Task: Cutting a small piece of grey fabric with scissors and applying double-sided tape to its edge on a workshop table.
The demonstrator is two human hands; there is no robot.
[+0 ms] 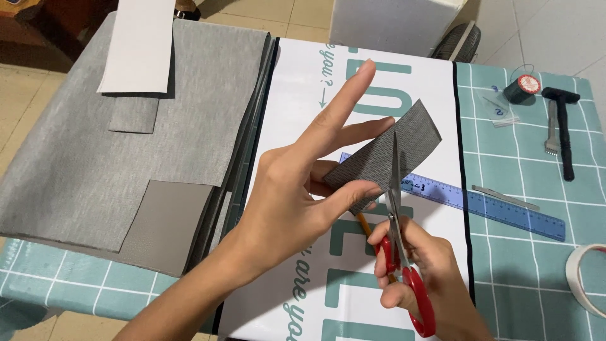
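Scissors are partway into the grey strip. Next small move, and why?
Probably close the red-handled scissors and advance the cut: their blades straddle the grey fabric strip, which the left hand pinches by its lower end while the right hand grips the handles.

Teal checked tablecloth (524, 265) over beige tiled floor (303, 16).

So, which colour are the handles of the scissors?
Red, clearest in the head view: scissors held in the right hand.

Head camera — looking down, close.
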